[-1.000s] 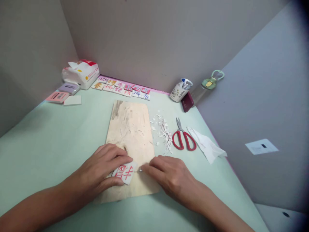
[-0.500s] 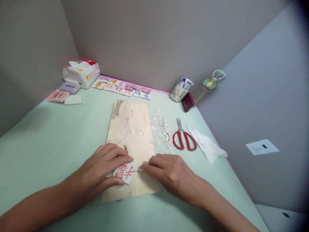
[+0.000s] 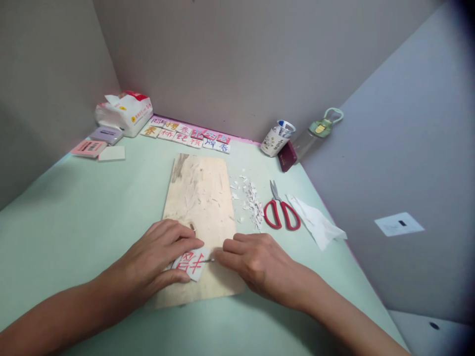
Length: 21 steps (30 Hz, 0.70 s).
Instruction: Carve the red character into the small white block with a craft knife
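On the wooden board (image 3: 200, 198) lies a white square tile (image 3: 194, 273) with a red character drawn on it. My left hand (image 3: 163, 252) grips this tile between thumb and fingers, covering its left part. From the closed fingers of my right hand (image 3: 248, 262) sticks out a thin dark metal tool (image 3: 209, 260), its tip touching the tile's right side at the red strokes. The tool's handle is hidden in the hand, so its kind cannot be made out.
Pale shavings (image 3: 253, 200) and red-handled scissors (image 3: 278, 210) lie right of the board, beside a crumpled tissue (image 3: 315, 222). Rows of lettered tiles (image 3: 181, 134) line the back. A tissue pack (image 3: 126, 111), a can (image 3: 277, 138), a dark red box (image 3: 287, 157) and a bottle (image 3: 315, 136) stand behind.
My right hand has shifted slightly left, bringing the metal tool closer against the tile. My left hand stays on the tile, almost unmoved.
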{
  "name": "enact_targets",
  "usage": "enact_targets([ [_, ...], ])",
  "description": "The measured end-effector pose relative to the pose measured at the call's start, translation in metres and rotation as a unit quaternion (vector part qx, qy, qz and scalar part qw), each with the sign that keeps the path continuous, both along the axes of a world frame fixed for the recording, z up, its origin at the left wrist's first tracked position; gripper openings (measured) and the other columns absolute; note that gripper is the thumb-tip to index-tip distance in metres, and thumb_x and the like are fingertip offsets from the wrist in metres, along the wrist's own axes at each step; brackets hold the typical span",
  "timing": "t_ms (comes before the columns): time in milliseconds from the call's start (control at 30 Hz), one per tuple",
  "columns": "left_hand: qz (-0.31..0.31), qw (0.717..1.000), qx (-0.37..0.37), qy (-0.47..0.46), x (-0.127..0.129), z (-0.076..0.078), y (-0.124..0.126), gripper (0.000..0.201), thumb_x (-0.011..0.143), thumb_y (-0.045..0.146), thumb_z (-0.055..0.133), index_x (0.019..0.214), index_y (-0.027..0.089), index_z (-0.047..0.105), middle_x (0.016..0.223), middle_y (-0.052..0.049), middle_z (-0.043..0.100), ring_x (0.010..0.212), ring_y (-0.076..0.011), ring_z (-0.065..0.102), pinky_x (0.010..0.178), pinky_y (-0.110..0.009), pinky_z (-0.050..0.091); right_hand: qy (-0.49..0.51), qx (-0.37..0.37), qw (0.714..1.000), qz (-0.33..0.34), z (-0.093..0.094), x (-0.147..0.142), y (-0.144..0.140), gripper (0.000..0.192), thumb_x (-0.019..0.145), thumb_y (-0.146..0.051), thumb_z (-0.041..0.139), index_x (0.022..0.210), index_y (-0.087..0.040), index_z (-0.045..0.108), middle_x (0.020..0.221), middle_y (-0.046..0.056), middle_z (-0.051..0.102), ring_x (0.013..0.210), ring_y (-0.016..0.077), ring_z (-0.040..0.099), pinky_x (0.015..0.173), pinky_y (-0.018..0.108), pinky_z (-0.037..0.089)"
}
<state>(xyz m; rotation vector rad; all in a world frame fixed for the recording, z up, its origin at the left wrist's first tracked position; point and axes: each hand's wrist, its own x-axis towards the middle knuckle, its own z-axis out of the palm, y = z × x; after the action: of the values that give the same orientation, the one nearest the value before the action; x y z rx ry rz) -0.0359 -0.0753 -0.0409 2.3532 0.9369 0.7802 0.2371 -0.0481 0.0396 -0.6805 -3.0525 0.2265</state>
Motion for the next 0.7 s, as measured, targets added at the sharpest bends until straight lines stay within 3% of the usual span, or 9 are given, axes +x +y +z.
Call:
enact_targets([
  [233, 0.012, 1.0, -0.002, -0.001, -0.001, 0.001, -0.004, 0.037, 0.113, 0.054, 0.041, 0.139, 0.033, 0.057, 0.125, -0.003, 0.063, 0.118, -0.0257, 0.055, 0.104, -0.037, 0.037, 0.029, 0.01, 0.999, -0.036, -0.008, 0.001, -0.008, 0.023, 0.102, -0.001, 0.052, 0.099, -0.018, 0.067, 0.08, -0.001, 0.063, 0.066, 0.0167, 0.051, 0.057, 0.032, 0.036],
  [367, 0.016, 1.0, 0.0, -0.002, -0.001, -0.001, -0.003, 0.034, 0.111, 0.05, 0.05, 0.139, 0.033, 0.058, 0.124, -0.004, 0.065, 0.118, -0.027, 0.056, 0.105, -0.039, 0.04, 0.074, 0.062, 0.993, -0.064, -0.017, -0.001, -0.028, 0.019, 0.101, -0.003, 0.052, 0.106, -0.014, 0.066, 0.08, 0.002, 0.066, 0.064, 0.018, 0.055, 0.054, 0.032, 0.038],
  [500, 0.018, 1.0, 0.0, -0.004, 0.0, -0.003, -0.003, 0.032, 0.111, 0.046, 0.052, 0.139, 0.033, 0.058, 0.125, -0.004, 0.065, 0.118, -0.0273, 0.056, 0.104, -0.041, 0.042, 0.097, 0.117, 0.984, -0.089, -0.02, -0.007, -0.046, 0.02, 0.094, 0.002, 0.053, 0.1, -0.013, 0.065, 0.079, 0.004, 0.069, 0.062, 0.0202, 0.058, 0.053, 0.034, 0.04],
  [700, 0.02, 1.0, -0.007, 0.001, 0.0, -0.001, -0.004, 0.03, 0.11, 0.042, 0.055, 0.138, 0.033, 0.059, 0.126, -0.004, 0.064, 0.12, -0.0273, 0.056, 0.105, -0.041, 0.043, 0.053, 0.076, 0.986, -0.136, -0.018, -0.013, -0.052, 0.027, 0.083, 0.006, 0.058, 0.096, -0.017, 0.062, 0.077, 0.001, 0.067, 0.057, 0.018, 0.058, 0.048, 0.033, 0.035],
])
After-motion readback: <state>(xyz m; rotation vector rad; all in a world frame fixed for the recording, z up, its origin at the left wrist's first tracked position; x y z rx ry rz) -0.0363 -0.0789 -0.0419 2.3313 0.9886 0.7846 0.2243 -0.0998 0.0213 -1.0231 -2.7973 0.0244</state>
